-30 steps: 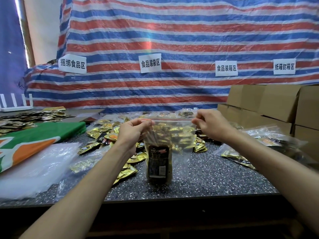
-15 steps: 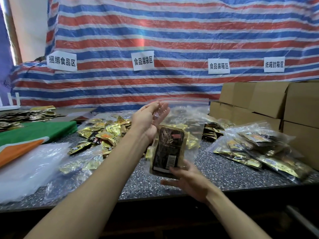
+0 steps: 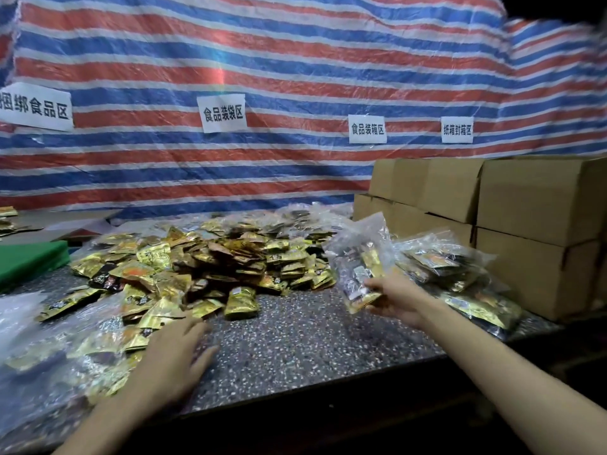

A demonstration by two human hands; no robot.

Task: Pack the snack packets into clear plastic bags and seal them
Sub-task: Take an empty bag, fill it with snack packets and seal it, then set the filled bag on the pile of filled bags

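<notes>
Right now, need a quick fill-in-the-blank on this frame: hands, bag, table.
1. The filled clear bag is gripped by one hand, the person's ___.
2. The left hand is open, fingers spread, and holds ___.
3. The flat board at the left of the speckled table is coloured ___.
Missing words: right; nothing; green.
</notes>
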